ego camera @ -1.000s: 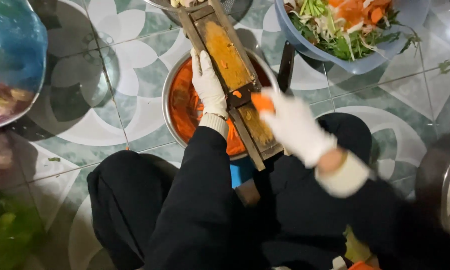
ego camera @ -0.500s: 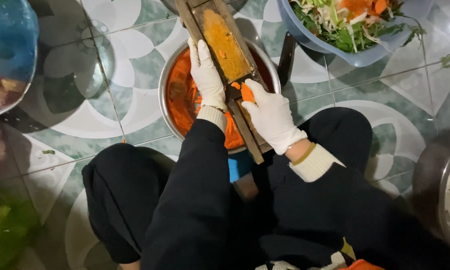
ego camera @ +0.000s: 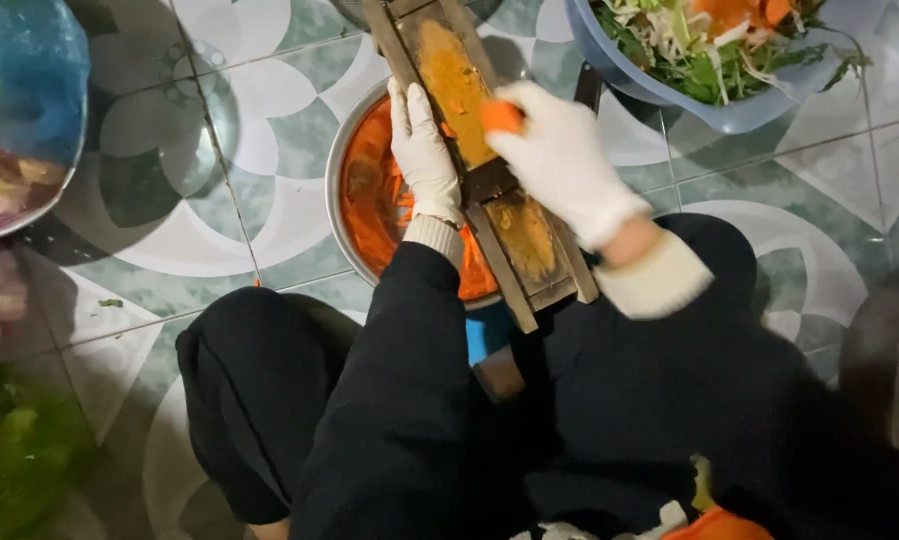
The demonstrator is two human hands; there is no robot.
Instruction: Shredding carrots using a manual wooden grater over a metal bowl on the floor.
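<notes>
Pressing carrot (ego camera: 501, 115) w/ right hand (ego camera: 567, 160).

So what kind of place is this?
Probably a home or small kitchen's floor workspace: patterned floor tiles, a wooden grater board over a metal bowl of shredded carrot, and a salad bowl.

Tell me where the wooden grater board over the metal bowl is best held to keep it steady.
Probably by its long left rail, about mid-length, coming from the left side. The wooden grater board lies slanted across the metal bowl, and its centre channel has to stay free for the carrot piece under the right hand. The left hand already rests along that edge.
</notes>
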